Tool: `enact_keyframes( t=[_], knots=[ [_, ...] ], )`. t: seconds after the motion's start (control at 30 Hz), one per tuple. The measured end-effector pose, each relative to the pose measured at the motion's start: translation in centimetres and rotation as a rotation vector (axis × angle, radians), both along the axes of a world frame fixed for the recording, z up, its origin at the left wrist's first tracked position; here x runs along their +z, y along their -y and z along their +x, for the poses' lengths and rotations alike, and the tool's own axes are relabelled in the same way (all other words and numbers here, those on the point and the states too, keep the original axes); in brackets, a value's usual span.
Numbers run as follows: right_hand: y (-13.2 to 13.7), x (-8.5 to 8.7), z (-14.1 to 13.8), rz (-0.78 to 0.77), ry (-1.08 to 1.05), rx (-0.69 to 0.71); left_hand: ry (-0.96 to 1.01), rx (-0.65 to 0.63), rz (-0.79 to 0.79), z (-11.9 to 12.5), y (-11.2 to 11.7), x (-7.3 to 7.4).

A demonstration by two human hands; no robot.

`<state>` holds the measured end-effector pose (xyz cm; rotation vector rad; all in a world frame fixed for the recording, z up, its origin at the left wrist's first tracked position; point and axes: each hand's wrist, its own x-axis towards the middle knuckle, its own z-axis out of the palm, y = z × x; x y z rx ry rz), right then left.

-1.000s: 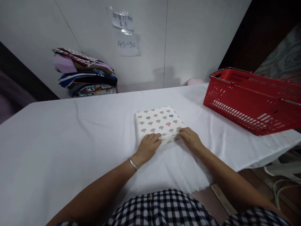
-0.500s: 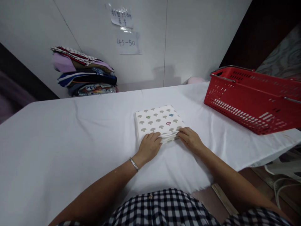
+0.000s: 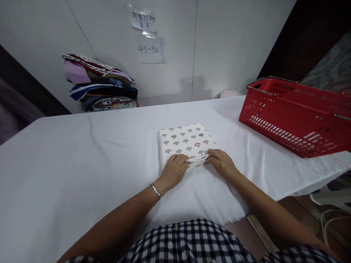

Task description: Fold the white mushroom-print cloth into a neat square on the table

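Observation:
A folded white cloth (image 3: 186,140) with grey, green, blue and red mushroom prints lies flat as a square on the white-covered table (image 3: 109,160). My left hand (image 3: 175,170) is closed on the near left part of its front edge, fingertips on top. At the near right corner, my right hand (image 3: 223,164) pinches the same edge between thumb and fingers. Between the two hands the front edge shows several stacked layers. Both thumbs are partly hidden.
A red plastic basket (image 3: 290,117) with metal handles stands at the table's right side. Behind the table, at left, is a stack of folded clothes (image 3: 102,84) against the white wall. Handwritten paper signs (image 3: 152,49) hang on that wall.
Both hands keep nearly the same grip on the cloth's front edge. The whole view has shifted slightly; the cloth looks otherwise the same.

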<state>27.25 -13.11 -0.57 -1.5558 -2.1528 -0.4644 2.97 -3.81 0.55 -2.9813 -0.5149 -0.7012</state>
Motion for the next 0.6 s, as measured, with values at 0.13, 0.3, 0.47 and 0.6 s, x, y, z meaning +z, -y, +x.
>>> enact_keyframes(
  t=[0.13, 0.3, 0.47, 0.6],
  knots=[
    [-0.5, 0.0, -0.7, -0.011, 0.016, 0.008, -0.001, 0.008, -0.008, 0.2, -0.1, -0.1],
    [-1.1, 0.0, -1.7, -0.03, 0.014, 0.049, 0.01, 0.022, -0.067, 0.0, 0.2, 0.4],
    [-1.0, -0.1, -2.1, -0.011, -0.001, 0.064, 0.133, 0.017, -0.299, -0.8, -1.1, 2.2],
    [-1.1, -0.1, -2.5, -0.003, 0.034, 0.065, 0.219, 0.21, -0.305, -0.2, -5.3, 2.9]
  ],
)
